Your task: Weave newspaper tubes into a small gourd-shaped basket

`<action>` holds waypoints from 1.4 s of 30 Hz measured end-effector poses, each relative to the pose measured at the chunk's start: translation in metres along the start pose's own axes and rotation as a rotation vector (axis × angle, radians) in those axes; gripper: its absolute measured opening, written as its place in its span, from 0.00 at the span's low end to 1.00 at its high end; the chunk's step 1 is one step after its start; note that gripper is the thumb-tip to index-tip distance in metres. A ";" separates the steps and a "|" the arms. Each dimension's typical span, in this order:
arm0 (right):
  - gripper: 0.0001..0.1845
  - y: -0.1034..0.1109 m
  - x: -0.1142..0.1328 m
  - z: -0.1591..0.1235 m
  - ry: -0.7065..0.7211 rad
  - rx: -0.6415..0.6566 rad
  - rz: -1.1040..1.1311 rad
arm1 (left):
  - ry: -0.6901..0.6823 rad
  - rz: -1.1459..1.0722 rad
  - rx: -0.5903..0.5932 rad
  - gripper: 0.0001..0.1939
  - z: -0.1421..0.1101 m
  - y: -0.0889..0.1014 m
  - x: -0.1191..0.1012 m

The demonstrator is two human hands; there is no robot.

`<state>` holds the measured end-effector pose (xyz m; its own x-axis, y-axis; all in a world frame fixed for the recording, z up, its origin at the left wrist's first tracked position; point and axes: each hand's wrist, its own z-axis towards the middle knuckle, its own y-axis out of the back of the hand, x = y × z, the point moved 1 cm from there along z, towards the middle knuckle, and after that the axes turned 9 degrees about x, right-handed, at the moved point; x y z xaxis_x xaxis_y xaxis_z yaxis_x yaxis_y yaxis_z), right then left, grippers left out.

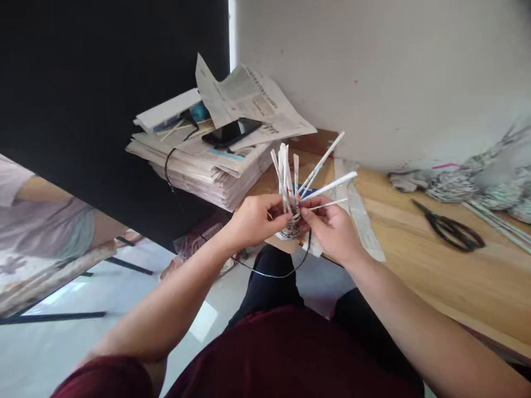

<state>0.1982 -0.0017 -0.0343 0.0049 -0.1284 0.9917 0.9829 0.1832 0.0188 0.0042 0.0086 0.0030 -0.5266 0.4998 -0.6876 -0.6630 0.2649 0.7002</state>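
Between my hands is a small basket (289, 228) woven from rolled newspaper strips, held at the table's front edge. Several paper strips (286, 171) stand up from its rim, and a few white ones (329, 187) slant off to the right. My left hand (259, 218) closes on the basket's left side, thumb against the weave. On the right side, my right hand (327, 221) pinches the weave at the base of a strip. Its fingertips are partly hidden behind the basket. Something blue (305, 192) shows behind the strips.
A stack of newspapers (215, 177) at the back left bears a phone (232, 131) and a loose sheet (257, 99). Black scissors (450, 226) lie on the wooden table (415, 265), near woven paper pieces (456, 182). A dark cable (274, 275) loops below my hands.
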 end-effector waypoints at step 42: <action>0.20 0.005 -0.003 -0.010 -0.167 0.045 0.032 | -0.140 -0.354 -0.361 0.12 -0.017 -0.042 0.027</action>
<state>0.2050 -0.0099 -0.0384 0.0016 0.0409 0.9992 0.9736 0.2281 -0.0108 0.0090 -0.0028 -0.0485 -0.1771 0.5430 -0.8208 -0.9418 0.1487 0.3016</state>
